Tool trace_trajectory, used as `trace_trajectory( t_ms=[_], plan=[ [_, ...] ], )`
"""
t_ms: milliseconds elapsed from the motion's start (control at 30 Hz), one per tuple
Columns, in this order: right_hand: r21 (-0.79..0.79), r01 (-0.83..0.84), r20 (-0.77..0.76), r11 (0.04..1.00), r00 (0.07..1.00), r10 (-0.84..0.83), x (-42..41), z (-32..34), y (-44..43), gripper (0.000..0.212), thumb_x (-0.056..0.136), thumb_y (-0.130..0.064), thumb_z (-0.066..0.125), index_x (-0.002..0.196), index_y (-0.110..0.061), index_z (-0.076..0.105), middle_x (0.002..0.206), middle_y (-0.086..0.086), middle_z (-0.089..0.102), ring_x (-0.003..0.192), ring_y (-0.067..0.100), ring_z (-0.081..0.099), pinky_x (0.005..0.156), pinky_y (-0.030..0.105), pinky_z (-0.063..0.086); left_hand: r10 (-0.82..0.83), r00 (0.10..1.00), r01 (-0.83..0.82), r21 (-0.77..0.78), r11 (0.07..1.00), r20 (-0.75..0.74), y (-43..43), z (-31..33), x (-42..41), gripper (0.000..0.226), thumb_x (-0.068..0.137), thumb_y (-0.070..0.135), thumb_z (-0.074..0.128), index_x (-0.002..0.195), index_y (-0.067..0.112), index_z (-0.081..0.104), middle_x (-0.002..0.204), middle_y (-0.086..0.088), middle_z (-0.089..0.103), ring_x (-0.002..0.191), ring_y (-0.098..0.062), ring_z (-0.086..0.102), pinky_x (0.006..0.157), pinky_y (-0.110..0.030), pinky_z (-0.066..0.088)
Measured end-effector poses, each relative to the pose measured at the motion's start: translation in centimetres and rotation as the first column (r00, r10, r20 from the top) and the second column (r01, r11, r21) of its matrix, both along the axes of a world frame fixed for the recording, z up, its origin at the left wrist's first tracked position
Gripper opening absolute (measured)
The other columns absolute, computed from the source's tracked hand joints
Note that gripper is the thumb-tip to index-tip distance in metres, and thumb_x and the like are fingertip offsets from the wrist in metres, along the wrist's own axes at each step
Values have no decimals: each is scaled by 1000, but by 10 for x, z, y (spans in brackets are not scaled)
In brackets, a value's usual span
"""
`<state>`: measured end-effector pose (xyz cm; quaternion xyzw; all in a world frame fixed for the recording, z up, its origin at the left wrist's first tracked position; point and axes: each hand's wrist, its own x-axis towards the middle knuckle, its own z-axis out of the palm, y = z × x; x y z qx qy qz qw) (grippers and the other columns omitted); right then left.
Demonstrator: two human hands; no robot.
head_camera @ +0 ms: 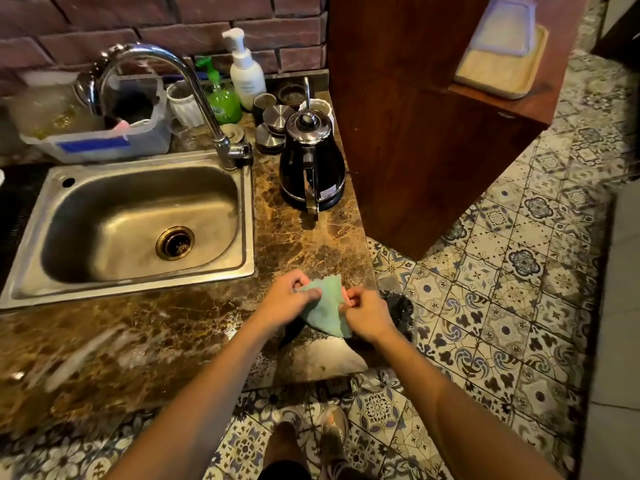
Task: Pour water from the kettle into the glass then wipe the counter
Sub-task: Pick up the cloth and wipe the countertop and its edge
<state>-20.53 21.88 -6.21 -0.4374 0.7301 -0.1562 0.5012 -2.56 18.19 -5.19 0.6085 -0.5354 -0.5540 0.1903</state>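
Observation:
A black electric kettle (311, 164) with a chrome lid stands upright on its base on the brown marble counter (145, 334), right of the sink. A green cloth (325, 308) hangs between my two hands above the counter's front right corner. My left hand (285, 301) pinches the cloth's left edge. My right hand (367, 315) grips its right edge. The cloth's lower tip points down and is off the counter surface. I cannot make out a drinking glass for certain among the things behind the kettle.
A steel sink (138, 223) with a curved tap (194, 84) fills the left. Behind stand a plastic tub (104, 140), a green soap bottle (223, 98), a white pump bottle (246, 74), cups and metal lids (277, 116). A wooden cabinet (426, 119) rises right of the kettle. A wet sheen lies on the counter front.

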Motion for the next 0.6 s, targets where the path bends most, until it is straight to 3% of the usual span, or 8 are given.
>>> trace_trajectory(
  t_ms=[33, 100, 200, 333, 433, 600],
  plan=[
    [40, 99, 199, 994, 974, -105, -2, 5, 2, 10, 92, -1, 64, 100, -5, 69, 80, 8, 66, 68, 22, 62, 70, 40, 51, -5, 998, 5, 3, 1000, -65, 1, 10, 1, 24, 82, 25, 73, 67, 26, 55, 73, 6, 55, 73, -16, 53, 64, -32, 40],
    [182, 229, 562, 956, 774, -292, -6, 14, 5, 9, 91, 1, 64, 99, 1, 67, 78, 11, 68, 67, 21, 64, 71, 39, 52, -41, 986, 43, 8, 999, -164, -1, 35, 2, 23, 78, 30, 72, 65, 28, 52, 73, 7, 51, 74, -14, 49, 66, -32, 35],
    [251, 219, 789, 943, 519, -330, -12, 27, 8, 36, 82, -16, 73, 112, 4, 69, 103, 14, 72, 99, 26, 66, 90, 42, 53, -36, 957, 41, 14, 999, -288, 1, 75, 6, 21, 79, 29, 70, 67, 26, 53, 70, 9, 56, 72, -13, 52, 65, -32, 37],
    [332, 113, 912, 936, 215, -349, -3, 50, 12, 66, 57, -33, 97, 110, -2, 74, 121, 21, 72, 113, 36, 67, 93, 53, 53, 65, 870, -58, 28, 998, -488, 13, 117, 15, 20, 81, 21, 69, 66, 26, 58, 70, 6, 59, 72, -15, 55, 62, -30, 41],
    [297, -17, 955, 955, 2, -297, 16, 68, 15, 90, 50, -45, 99, 122, 1, 72, 127, 26, 69, 113, 38, 70, 88, 52, 59, 82, 837, -73, 40, 997, -540, 25, 138, 26, 18, 83, 23, 66, 68, 24, 57, 69, 7, 61, 66, -8, 58, 60, -26, 44],
    [291, -61, 946, 955, -128, -297, 57, 88, 26, 120, 41, -44, 102, 141, 2, 53, 128, 29, 67, 110, 40, 71, 87, 56, 60, 135, 827, -121, 62, 991, -545, 45, 156, 56, 14, 82, 24, 69, 72, 21, 60, 76, 3, 65, 71, -12, 62, 61, -25, 48]
  ],
)
